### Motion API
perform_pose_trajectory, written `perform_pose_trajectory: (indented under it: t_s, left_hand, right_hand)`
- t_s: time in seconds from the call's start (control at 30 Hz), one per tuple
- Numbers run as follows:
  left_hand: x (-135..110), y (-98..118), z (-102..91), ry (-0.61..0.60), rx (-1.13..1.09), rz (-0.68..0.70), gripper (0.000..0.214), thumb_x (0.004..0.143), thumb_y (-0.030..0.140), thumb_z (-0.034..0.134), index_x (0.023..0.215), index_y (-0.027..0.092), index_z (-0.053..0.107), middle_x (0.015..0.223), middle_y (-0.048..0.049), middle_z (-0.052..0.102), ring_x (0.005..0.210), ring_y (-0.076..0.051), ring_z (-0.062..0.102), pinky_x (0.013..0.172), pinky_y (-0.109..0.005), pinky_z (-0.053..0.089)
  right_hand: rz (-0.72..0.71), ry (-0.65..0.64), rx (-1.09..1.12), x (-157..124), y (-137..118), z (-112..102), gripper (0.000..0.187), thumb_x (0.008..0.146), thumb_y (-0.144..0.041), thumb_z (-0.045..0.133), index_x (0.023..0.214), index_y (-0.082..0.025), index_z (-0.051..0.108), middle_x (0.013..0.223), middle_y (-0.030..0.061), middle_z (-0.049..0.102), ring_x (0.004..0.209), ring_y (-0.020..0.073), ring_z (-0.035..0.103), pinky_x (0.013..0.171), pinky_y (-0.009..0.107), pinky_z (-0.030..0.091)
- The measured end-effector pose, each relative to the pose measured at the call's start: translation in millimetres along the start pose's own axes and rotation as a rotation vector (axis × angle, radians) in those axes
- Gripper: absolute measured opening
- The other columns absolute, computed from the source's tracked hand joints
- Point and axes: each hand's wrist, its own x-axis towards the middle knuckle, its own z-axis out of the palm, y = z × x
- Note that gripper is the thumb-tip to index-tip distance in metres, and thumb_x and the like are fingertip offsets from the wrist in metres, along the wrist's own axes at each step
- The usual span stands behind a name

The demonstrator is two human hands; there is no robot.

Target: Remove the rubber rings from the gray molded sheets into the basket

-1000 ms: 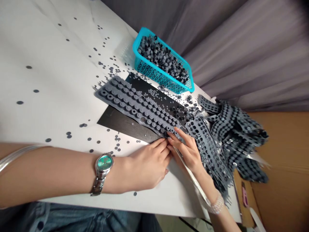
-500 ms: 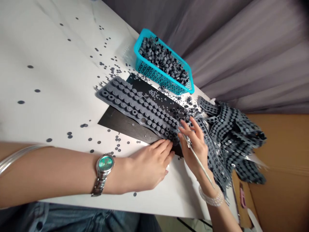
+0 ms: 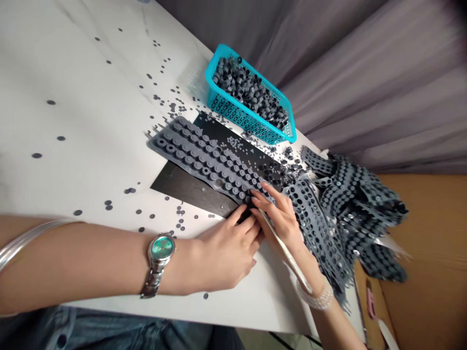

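Observation:
A grey rubber sheet with rows of round raised caps lies slantwise on a black mat. My left hand, with a watch at the wrist, rests palm down at the sheet's near right end. Its fingers are stretched out, some of their tips hidden by my right hand. Over that same end of the sheet is my right hand, closed around a slim pale stick-like tool. The tool's thick end points back to my beaded bracelet. Its tip is hidden among the fingers.
A turquoise basket full of small grey rubber pieces stands behind the mat. Punched grey sheets lie heaped on the right, beside a cardboard box. Small grey discs are scattered over the white table.
My right hand has moved left and nearer to my left hand, with its fingers now on the sheet. The tool moved along with it. My left hand has hardly moved.

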Motion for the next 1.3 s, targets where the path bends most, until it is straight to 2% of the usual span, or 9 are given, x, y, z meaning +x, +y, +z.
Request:
perform_pose_trajectory:
  t_s: [0.13,0.27,0.33,0.47,0.63,0.93,1.1,1.17,1.3]
  left_hand:
    - [0.5,-0.5,-0.9,0.019,-0.007,-0.009,0.048,0.094,0.037,0.04,0.124,0.006,0.06,0.13,-0.0181,0.059,0.124,-0.032,0.048,0.108,-0.053,0.027]
    - [-1.8,-0.3,1.4,0.046,0.001,-0.024,0.049,0.094,0.038,0.04,0.128,0.006,0.056,0.134,-0.0188,0.056,0.128,-0.031,0.045,0.109,-0.051,0.028]
    - [-2.7,0.5,3.0,0.051,0.006,-0.032,0.051,0.094,0.038,0.04,0.131,0.005,0.054,0.135,-0.0196,0.055,0.129,-0.031,0.045,0.109,-0.051,0.027]
    - [-2.8,1.9,4.3,0.054,0.007,-0.03,0.054,0.094,0.039,0.041,0.133,0.003,0.052,0.135,-0.0194,0.055,0.129,-0.032,0.044,0.11,-0.05,0.027]
    - [-1.3,1.3,3.0,0.057,-0.028,0.009,0.045,0.093,0.035,0.043,0.121,0.005,0.062,0.122,-0.015,0.065,0.114,-0.03,0.055,0.109,-0.047,0.029]
    - [-1.3,2.1,5.8,0.061,-0.023,-0.014,0.049,0.093,0.036,0.042,0.123,0.003,0.06,0.121,-0.0171,0.064,0.115,-0.032,0.053,0.107,-0.047,0.029]
    - [-1.1,0.6,2.1,0.048,0.002,0.02,0.049,0.093,0.037,0.042,0.123,0.002,0.06,0.12,-0.0181,0.065,0.113,-0.033,0.055,0.106,-0.048,0.031]
    - [-1.5,0.2,2.3,0.057,0.016,0.017,0.051,0.093,0.038,0.042,0.124,0.002,0.059,0.122,-0.0195,0.064,0.117,-0.033,0.053,0.106,-0.047,0.03]
    - [-2.4,0.5,4.2,0.063,0.025,0.014,0.052,0.093,0.04,0.042,0.127,0.003,0.057,0.131,-0.0208,0.058,0.125,-0.032,0.049,0.107,-0.044,0.03]
  right_hand:
    - [-0.001,0.032,-0.035,5.7,5.0,4.2,0.02,0.092,-0.011,0.05,0.107,-0.02,0.058,0.12,0.0131,0.067,0.123,0.0238,0.056,0.092,0.04,0.049]
    - [0.298,0.243,-0.083,6.6,12.4,3.9,0.016,0.093,-0.016,0.05,0.105,-0.022,0.059,0.125,0.0127,0.064,0.12,0.0235,0.058,0.09,0.041,0.052]
    - [0.373,0.219,-0.046,2.7,12.1,0.2,0.015,0.093,-0.019,0.051,0.105,-0.023,0.059,0.124,0.0115,0.064,0.124,0.0247,0.054,0.091,0.043,0.052]
    - [0.253,0.082,0.033,-9.2,0.2,-8.1,0.016,0.091,-0.016,0.054,0.105,-0.022,0.06,0.127,0.0111,0.062,0.133,0.0279,0.045,0.098,0.048,0.048]
    - [0.048,0.023,0.023,-14.3,-11.1,-7.6,0.023,0.088,-0.011,0.058,0.107,-0.024,0.059,0.119,0.0089,0.068,0.128,0.0261,0.052,0.095,0.044,0.047]
    - [-0.058,-0.004,-0.004,-8.6,-6.5,-4.9,0.023,0.088,-0.009,0.058,0.108,-0.021,0.058,0.118,0.0107,0.069,0.127,0.0243,0.053,0.092,0.04,0.048]
    - [-0.21,-0.091,-0.029,1.5,3.0,-6.2,0.028,0.09,-0.004,0.05,0.114,-0.017,0.057,0.124,0.0147,0.065,0.13,0.0243,0.049,0.097,0.042,0.046]
    - [-0.202,-0.048,-0.043,5.4,8.2,-5.1,0.029,0.089,-0.004,0.051,0.115,-0.016,0.056,0.124,0.0161,0.065,0.129,0.0249,0.051,0.097,0.042,0.047]
    - [0.067,0.179,-0.037,3.4,13.9,-3.7,0.028,0.088,-0.007,0.055,0.113,-0.021,0.057,0.122,0.0131,0.066,0.123,0.0259,0.056,0.091,0.043,0.052]
